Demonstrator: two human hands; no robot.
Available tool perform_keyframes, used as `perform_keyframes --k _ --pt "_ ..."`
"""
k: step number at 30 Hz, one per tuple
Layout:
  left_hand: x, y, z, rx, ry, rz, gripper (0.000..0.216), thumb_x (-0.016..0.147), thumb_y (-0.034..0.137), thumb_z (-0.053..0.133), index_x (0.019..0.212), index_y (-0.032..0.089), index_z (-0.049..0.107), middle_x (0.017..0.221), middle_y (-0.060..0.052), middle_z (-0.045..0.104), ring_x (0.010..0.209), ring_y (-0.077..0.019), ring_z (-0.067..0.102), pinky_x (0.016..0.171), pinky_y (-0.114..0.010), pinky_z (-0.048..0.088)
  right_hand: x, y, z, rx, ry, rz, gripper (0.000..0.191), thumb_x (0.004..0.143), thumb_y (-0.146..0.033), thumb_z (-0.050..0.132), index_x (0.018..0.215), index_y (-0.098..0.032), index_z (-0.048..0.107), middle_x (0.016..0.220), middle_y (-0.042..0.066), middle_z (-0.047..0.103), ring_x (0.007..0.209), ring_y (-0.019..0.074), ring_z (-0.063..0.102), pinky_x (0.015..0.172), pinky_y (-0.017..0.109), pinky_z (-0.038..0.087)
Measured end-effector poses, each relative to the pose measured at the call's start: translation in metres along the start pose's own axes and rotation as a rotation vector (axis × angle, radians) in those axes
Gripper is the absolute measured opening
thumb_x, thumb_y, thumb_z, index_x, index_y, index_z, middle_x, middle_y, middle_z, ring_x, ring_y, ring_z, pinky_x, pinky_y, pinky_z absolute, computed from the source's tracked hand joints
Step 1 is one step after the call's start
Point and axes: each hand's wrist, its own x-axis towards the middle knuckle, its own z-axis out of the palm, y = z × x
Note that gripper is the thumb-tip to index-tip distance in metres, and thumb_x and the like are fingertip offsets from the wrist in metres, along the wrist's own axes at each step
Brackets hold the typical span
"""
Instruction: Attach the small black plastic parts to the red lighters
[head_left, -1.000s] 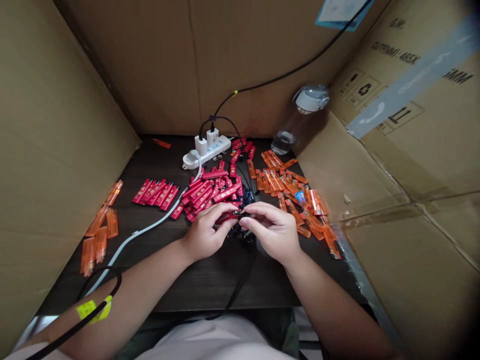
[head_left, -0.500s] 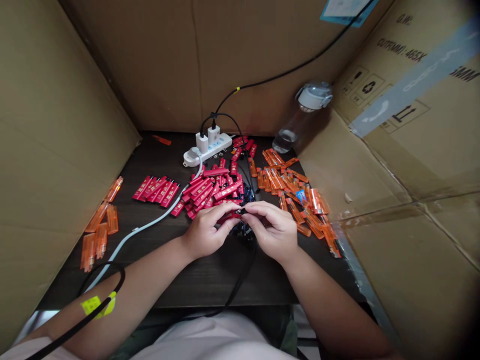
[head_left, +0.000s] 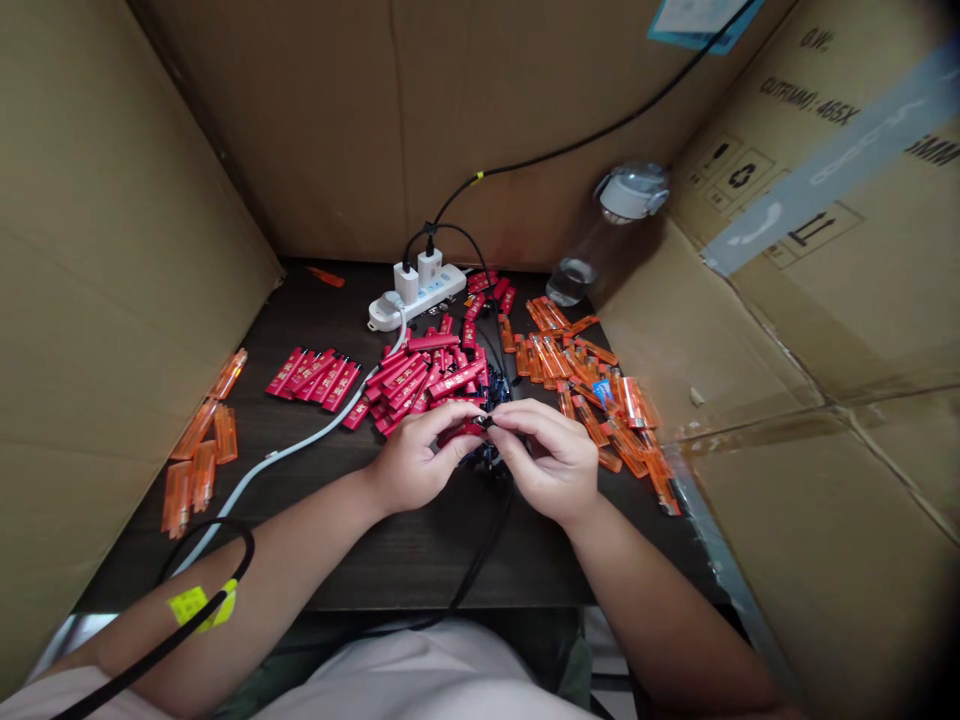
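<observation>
Between thumb and fingers, my left hand [head_left: 418,455] grips a red lighter [head_left: 466,428], its far end pointing right. My right hand [head_left: 551,455] meets it there, pinching a small dark piece [head_left: 487,421] against the lighter's top; its exact shape is too small to make out. Just behind the hands lies a heap of red lighters [head_left: 409,385]. Small dark-blue and black parts [head_left: 491,462] are piled under and behind the fingertips, partly hidden by them. To the left, several red lighters [head_left: 313,378] with black tops lie in a row.
Orange see-through lighters [head_left: 555,355] are strewn at the right, and more orange ones [head_left: 202,440] lie by the left cardboard wall [head_left: 112,280]. A white power strip [head_left: 420,298] with plugs and a water bottle [head_left: 600,240] stand behind. Cables [head_left: 289,455] cross the dark table [head_left: 360,560].
Both hands stay at nearly the same spot, with the fingertips shifted slightly around the red lighter's top. The whole view has moved a little; the heaps look the same.
</observation>
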Motion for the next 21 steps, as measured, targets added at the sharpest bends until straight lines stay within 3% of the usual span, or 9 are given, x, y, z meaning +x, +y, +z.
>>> perform_keyframes --k 8,21 --pt "0.0022 0.0034 -0.0013 -0.116 -0.041 -0.049 0.024 0.085 0.022 0.059 0.108 0.017 0.060 0.102 -0.008 0.071 0.093 -0.0193 0.069 0.082 -0.032 0.057 -0.0017 0.0007 -0.0016 -0.027 0.007 -0.041 0.022 0.079 -0.008 0.063 0.094 -0.022 0.069 0.090 0.008 0.071 0.081 0.0194 0.068 0.071 0.034 0.058" --pt "0.0018 -0.0003 -0.0003 -0.104 -0.047 -0.041 0.025 0.086 0.025 0.058 0.109 0.015 0.059 0.101 -0.009 0.071 0.094 -0.0190 0.069 0.082 -0.030 0.057 0.0024 -0.0014 -0.0006 0.030 0.002 -0.041 0.020 0.078 -0.005 0.063 0.090 -0.019 0.070 0.086 0.008 0.071 0.078 0.0180 0.067 0.070 0.032 0.057"
